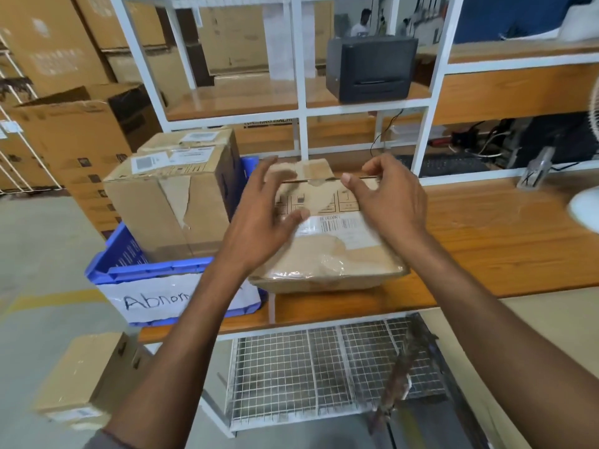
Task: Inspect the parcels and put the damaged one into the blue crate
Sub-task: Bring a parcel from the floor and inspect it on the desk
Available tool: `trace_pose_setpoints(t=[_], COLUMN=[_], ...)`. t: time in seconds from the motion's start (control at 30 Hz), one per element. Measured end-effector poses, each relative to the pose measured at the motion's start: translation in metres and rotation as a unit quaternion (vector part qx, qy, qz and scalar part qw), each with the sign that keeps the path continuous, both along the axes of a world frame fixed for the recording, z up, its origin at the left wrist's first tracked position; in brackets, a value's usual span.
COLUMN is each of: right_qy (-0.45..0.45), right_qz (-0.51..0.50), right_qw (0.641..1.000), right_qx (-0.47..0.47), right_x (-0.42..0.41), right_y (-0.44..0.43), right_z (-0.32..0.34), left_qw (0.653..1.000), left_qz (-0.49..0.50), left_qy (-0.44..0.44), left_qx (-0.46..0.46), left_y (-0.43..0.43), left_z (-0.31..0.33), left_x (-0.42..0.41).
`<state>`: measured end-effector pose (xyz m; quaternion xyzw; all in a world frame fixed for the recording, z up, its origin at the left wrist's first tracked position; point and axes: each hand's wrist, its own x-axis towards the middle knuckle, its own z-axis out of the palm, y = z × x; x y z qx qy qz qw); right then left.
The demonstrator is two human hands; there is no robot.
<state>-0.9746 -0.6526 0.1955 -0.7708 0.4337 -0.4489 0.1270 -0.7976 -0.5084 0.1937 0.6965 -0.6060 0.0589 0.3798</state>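
Note:
A brown cardboard parcel (327, 254) with a barcode label and wrinkled clear tape lies on the wooden workbench (486, 241). My left hand (265, 215) hovers over its left side and my right hand (385, 196) over its right side, fingers spread, neither clearly gripping it. To the left stands the blue crate (129, 264) with a white paper sign reading "Abnor…". Inside the crate sit two stacked cardboard boxes (175, 196); the front one has torn tape down its face.
A black printer (369, 69) sits on the shelf behind. Cables and a keyboard (453, 163) lie at the back right. A small box (84, 380) rests low at the left. A wire mesh shelf (324, 371) hangs below the bench. Large cartons (71, 131) are stacked far left.

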Motion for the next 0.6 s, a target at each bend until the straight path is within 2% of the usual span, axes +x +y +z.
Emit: trace_pose_setpoints(t=[0.1,0.2,0.33,0.4,0.5,0.6], right_qy=[0.019,0.077,0.256,0.311,0.32,0.332], right_qz=[-0.018,0.041,0.129,0.135,0.129,0.126], right_qw=[0.999,0.992,0.956,0.939,0.935,0.931], right_qx=[-0.037,-0.093,-0.055,-0.061,-0.078,-0.084], right_x=[0.004,-0.001,-0.016,-0.02,-0.019,-0.013], right_y=[-0.006,0.004,0.022,0.018,0.01,0.002], right_z=[0.003,-0.002,-0.02,-0.025,-0.023,-0.018], left_qw=[0.989,0.968,0.942,0.934,0.939,0.945], left_qz=[0.01,0.014,-0.027,-0.019,0.003,0.005], left_qy=[-0.106,-0.128,-0.149,-0.182,-0.222,-0.221], left_qx=[0.098,0.213,0.301,0.308,0.264,0.241], left_y=[0.003,0.006,0.008,0.003,-0.005,-0.01], left_z=[-0.01,-0.01,0.001,0.003,-0.001,-0.003], left_x=[-0.004,-0.005,0.003,0.002,0.003,0.011])
